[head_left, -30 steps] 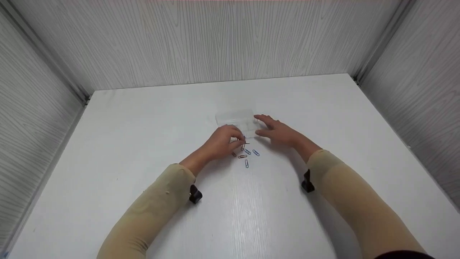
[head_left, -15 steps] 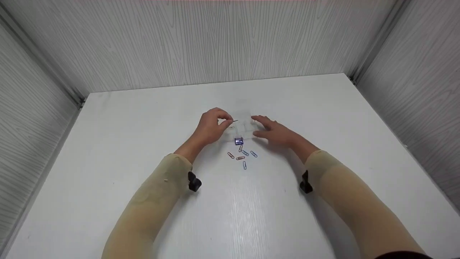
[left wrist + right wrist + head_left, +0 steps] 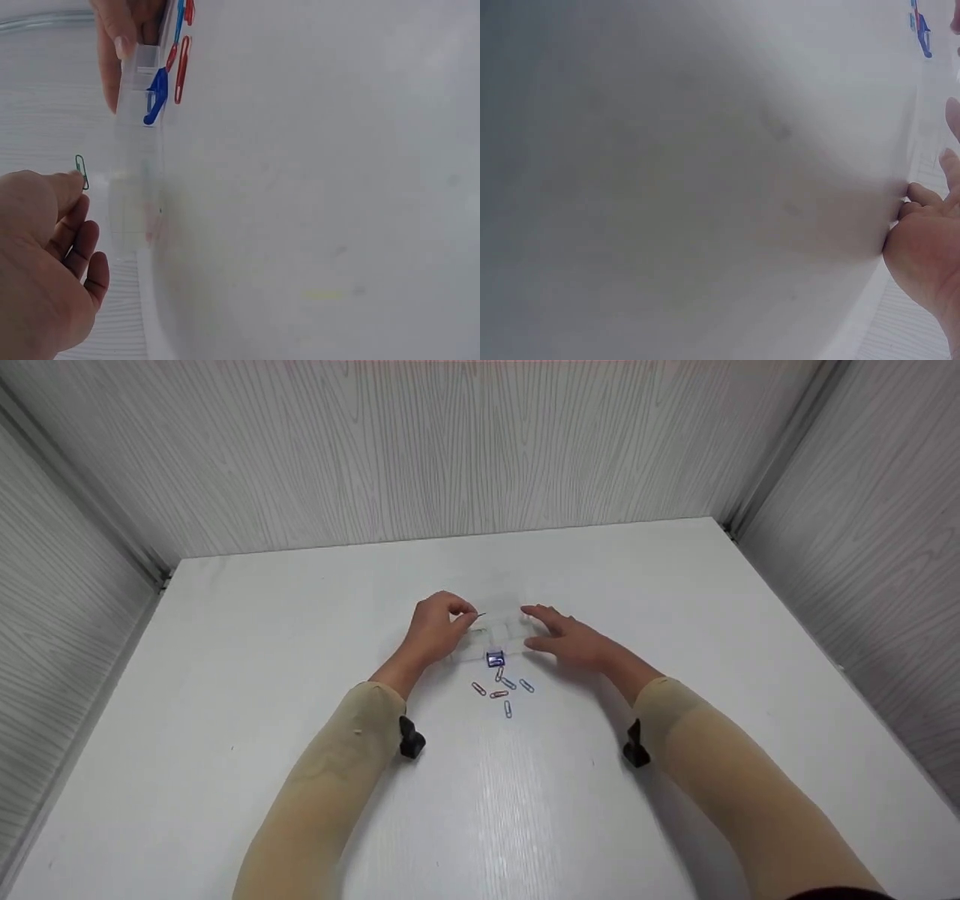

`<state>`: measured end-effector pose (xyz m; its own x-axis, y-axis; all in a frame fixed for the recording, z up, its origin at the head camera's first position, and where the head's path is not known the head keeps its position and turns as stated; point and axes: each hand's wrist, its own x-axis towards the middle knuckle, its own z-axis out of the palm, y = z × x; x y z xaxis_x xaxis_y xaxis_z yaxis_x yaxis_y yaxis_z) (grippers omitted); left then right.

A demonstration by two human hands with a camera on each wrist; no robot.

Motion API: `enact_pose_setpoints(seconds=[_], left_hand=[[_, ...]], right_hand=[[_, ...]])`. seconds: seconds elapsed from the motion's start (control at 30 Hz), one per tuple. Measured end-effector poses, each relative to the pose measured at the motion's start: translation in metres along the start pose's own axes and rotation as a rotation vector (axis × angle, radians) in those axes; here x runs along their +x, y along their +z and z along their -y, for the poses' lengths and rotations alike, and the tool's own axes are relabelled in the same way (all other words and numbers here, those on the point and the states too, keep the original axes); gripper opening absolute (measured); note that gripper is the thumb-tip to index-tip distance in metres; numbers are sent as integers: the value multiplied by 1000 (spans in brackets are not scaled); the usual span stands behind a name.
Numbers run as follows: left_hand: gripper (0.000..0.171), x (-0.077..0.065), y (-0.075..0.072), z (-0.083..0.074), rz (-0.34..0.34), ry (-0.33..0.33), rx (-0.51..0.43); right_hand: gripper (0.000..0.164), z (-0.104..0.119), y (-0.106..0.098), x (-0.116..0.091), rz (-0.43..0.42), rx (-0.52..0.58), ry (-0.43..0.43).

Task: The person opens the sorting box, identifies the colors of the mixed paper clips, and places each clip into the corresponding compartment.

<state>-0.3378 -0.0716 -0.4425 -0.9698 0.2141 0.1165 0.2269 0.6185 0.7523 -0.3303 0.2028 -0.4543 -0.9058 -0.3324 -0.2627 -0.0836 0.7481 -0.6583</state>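
Note:
My left hand (image 3: 435, 626) pinches a green paper clip (image 3: 81, 172) between thumb and forefinger. It is held above the left part of a clear plastic box (image 3: 472, 658), whose lid stands raised at the back. Dividers split the box inside, and a blue latch (image 3: 495, 658) sits on its front edge. At the box's right end is my right hand (image 3: 566, 637), thumb near the front corner and forefinger near the back one, fingers extended. In the right wrist view, the right hand (image 3: 930, 240) rests with its edge on the table.
Several loose paper clips lie just in front of the box, among them a red clip (image 3: 478, 688), a blue clip (image 3: 526, 685) and a clip nearest me (image 3: 508, 709). The white table (image 3: 315, 607) ends at a wood-grained back wall (image 3: 450, 450).
My left hand has moved from the clips in front of the box up and back over its left part, carrying a clip. The blue latch has come into view. My right hand stays at the box.

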Motion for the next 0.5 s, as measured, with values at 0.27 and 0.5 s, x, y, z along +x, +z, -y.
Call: enact_pose_setpoints(seconds=[0.27,0.5], left_hand=[[18,0,4,5,5,-5,17],[18,1,3,6,14,25,20]], right_hand=[[69,2,1,-3,-1,6,-8],[69,1,0,-3,-6,19,-15]])
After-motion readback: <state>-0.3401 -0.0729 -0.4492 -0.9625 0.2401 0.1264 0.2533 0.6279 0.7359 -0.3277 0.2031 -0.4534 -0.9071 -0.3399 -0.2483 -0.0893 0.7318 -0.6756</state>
